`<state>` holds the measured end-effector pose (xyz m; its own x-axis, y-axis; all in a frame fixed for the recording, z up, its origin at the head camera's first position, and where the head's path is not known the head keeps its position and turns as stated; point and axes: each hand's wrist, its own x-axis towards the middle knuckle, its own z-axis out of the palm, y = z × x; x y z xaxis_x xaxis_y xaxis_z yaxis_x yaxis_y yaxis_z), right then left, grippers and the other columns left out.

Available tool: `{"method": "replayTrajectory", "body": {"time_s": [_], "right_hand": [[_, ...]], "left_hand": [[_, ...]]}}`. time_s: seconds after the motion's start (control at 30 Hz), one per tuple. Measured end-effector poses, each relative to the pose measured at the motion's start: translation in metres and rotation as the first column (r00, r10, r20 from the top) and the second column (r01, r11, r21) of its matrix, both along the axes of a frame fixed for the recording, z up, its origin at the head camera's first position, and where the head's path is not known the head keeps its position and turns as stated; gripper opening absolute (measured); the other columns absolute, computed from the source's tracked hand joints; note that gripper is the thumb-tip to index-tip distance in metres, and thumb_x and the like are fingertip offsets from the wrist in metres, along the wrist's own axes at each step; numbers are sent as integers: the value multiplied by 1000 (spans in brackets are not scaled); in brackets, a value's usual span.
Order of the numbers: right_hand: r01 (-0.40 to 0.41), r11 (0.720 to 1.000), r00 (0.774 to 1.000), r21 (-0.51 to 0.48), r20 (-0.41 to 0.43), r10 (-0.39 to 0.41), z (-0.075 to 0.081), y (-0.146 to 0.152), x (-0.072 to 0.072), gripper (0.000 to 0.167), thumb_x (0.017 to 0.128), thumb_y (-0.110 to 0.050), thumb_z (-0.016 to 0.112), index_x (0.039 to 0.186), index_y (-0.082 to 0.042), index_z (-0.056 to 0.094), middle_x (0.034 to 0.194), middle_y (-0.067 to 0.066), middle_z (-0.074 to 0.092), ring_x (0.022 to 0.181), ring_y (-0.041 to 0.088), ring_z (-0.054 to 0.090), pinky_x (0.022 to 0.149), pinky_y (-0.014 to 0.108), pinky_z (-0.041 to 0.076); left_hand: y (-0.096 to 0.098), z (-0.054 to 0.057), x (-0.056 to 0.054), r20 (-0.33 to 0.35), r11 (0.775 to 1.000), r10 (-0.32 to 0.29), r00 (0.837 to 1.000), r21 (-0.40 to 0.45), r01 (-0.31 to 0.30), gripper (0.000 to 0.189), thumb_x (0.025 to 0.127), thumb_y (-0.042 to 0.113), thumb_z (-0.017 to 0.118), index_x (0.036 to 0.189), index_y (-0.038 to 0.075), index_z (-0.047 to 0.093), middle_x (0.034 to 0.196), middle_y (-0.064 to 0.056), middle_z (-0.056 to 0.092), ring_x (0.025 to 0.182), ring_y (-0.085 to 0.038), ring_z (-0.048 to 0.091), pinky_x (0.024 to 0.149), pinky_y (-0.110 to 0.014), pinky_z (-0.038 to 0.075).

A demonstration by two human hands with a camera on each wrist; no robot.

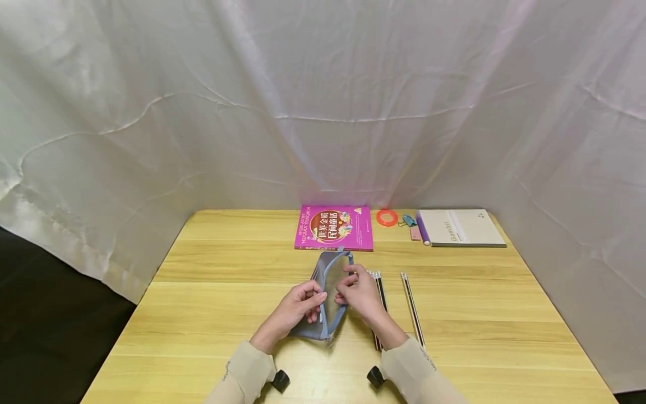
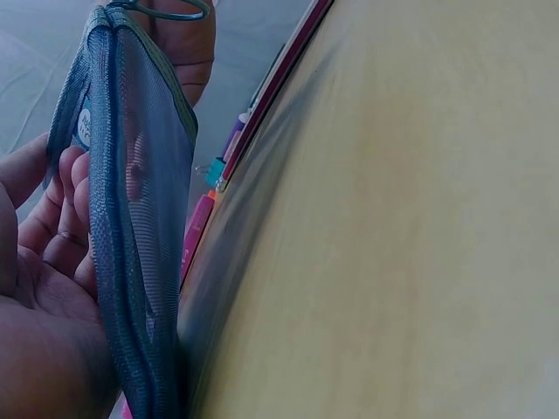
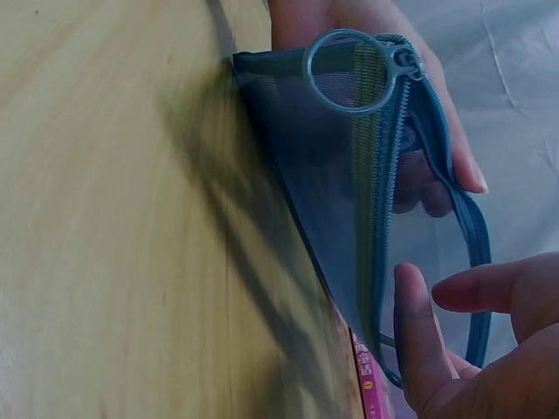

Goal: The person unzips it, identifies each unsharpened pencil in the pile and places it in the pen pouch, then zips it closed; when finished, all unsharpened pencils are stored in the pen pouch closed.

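Note:
A blue-grey mesh zip pouch (image 1: 309,330) stands on its side on the table, its zipped mouth spread apart. My left hand (image 1: 298,303) pinches the left rim of that mouth between thumb and fingers. At the right rim is my right hand (image 1: 358,292), its fingers reaching over the opening. Thumb and forefinger (image 3: 417,327) of that hand stand apart with nothing between them in the right wrist view. A ring pull (image 3: 349,112) hangs from the zip at the near end. Striped pencils with white ends (image 1: 381,289) lie partly under my right forearm.
More striped pencils (image 1: 411,303) lie to the right. Along the back are a pink book (image 1: 333,227), an orange ring (image 1: 380,217), a teal binder clip (image 1: 409,220), a small pink piece (image 1: 415,234), a purple pen (image 1: 422,227) and a pale notebook (image 1: 466,227). Grey curtains (image 1: 353,157) surround the table.

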<state>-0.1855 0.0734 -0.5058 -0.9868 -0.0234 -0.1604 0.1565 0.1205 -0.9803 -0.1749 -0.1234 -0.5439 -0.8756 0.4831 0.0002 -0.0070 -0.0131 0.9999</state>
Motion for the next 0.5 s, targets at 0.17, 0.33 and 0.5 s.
{"method": "replayTrajectory", "body": {"time_s": [0.17, 0.33, 0.5], "right_hand": [[0, 1000, 1000, -11, -19, 0, 8, 7, 3, 46, 90, 10, 65, 135, 7, 54, 97, 18, 65, 67, 23, 72, 66, 35, 64], [21, 1000, 999, 22, -46, -20, 15, 24, 4, 41, 90, 8, 67, 131, 4, 60, 97, 17, 66, 70, 27, 73, 67, 41, 65], [50, 995, 998, 91, -34, -47, 14, 51, 3, 41, 91, 5, 67, 132, 5, 60, 97, 15, 65, 75, 29, 73, 70, 41, 65]], "left_hand": [[0, 0, 1, -1, 1000, 0, 1000, -4, 0, 30, 107, 23, 59, 98, -4, 51, 75, 2, 59, 58, -6, 53, 55, -19, 46], [0, 0, 0, -5, 1000, 1, 1000, -11, -1, 29, 107, 23, 59, 98, -3, 52, 75, 2, 59, 58, -6, 53, 55, -19, 47], [-1, 0, 0, -5, 1000, 2, 1000, -10, -2, 29, 107, 23, 60, 97, -3, 52, 76, 1, 59, 58, -6, 53, 55, -19, 47]]}}
